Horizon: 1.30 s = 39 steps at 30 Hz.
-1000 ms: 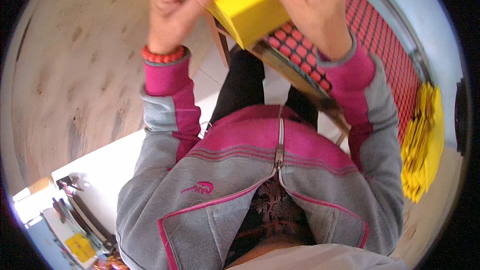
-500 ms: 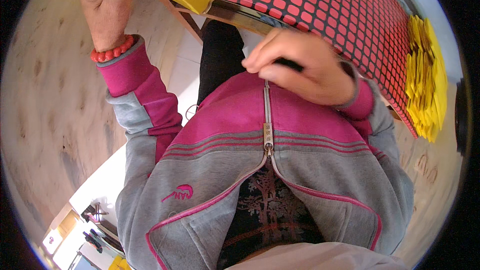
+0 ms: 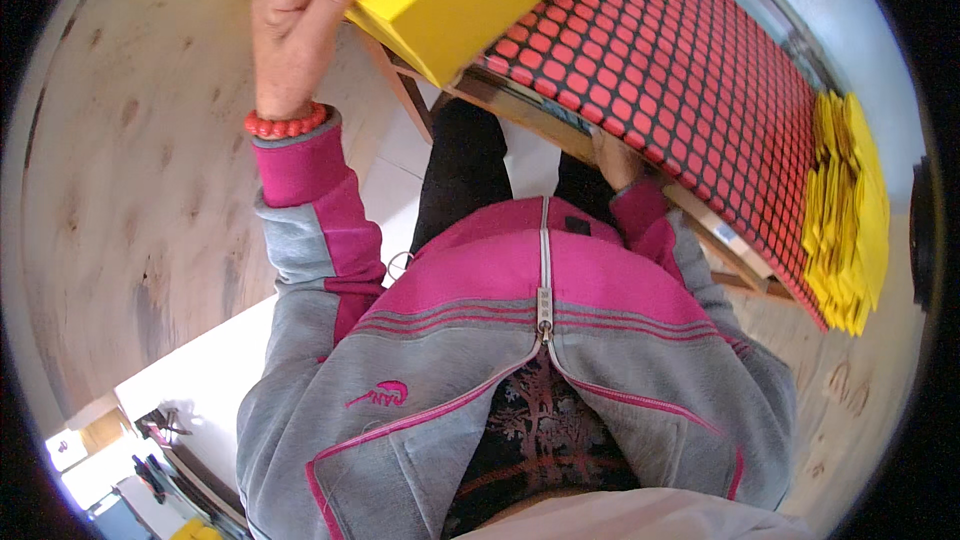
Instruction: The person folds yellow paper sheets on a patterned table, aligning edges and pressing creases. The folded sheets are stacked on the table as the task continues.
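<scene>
At the upper left, my left hand [image 3: 300,35] pinches the edge of a yellow folded sheet [image 3: 450,15], its thumb and forefinger pressed together. The sheet looks like paper or thin card, with a raised flap near my fingers. Part of it overhangs the table's near edge, and its top runs out of view. My right hand [image 3: 617,160] is low, at the table's near edge, by a gap under the tabletop. Only the back of that hand and the wrist show. Its fingers are hidden, so whatever they touch cannot be seen.
A red-and-black patterned cover [image 3: 660,50] lies over the table. At its right end hangs a bunch of yellow folded pieces [image 3: 845,210]. The wooden table frame [image 3: 500,105] runs along the near side, above my legs. A white surface [image 3: 200,360] stands behind my left elbow.
My right hand has gone from in front of my jacket to under the table's edge. My left hand and the yellow sheet appear farther right and lower, as the whole view has shifted.
</scene>
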Each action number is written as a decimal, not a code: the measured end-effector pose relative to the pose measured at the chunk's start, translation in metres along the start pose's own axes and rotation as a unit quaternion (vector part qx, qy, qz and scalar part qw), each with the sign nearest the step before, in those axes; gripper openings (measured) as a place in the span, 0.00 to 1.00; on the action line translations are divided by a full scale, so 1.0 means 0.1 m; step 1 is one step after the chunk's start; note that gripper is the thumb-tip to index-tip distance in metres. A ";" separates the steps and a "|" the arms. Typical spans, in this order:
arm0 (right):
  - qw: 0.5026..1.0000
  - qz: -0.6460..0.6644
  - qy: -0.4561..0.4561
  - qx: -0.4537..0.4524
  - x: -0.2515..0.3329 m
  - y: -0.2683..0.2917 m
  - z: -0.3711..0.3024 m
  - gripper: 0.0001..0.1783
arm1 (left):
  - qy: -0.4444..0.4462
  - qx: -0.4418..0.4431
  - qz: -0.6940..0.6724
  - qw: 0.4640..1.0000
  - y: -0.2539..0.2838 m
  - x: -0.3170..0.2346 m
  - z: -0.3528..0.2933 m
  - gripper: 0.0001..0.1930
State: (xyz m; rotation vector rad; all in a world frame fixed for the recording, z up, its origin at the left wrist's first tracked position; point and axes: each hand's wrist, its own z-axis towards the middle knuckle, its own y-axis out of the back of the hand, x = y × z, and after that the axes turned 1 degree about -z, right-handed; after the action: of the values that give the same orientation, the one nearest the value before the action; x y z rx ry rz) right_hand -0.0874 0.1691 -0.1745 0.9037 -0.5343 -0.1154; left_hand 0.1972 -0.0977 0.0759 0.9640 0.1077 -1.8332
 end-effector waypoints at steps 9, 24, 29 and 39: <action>0.999 -0.036 0.017 0.007 0.12 0.05 -0.02 0.26 | 0.005 0.028 -0.073 0.997 -0.04 -0.22 0.05 0.14; 0.892 0.161 0.406 0.119 2.01 2.09 1.65 0.11 | 0.036 0.043 -0.083 0.995 -0.03 -0.26 0.05 0.13; 0.842 0.221 0.488 0.067 2.27 1.74 2.15 0.12 | 0.059 0.054 -0.084 0.993 0.01 -0.25 0.06 0.14; 0.863 0.233 0.438 0.094 2.17 1.36 2.16 0.09 | 0.031 0.052 -0.113 0.992 -0.01 -0.22 0.06 0.14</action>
State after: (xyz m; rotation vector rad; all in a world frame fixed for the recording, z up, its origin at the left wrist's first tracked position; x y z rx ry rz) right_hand -0.0227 0.0307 0.1236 0.8873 0.1106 0.7778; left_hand 0.1965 -0.0831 0.0938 1.1191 0.1665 -2.0315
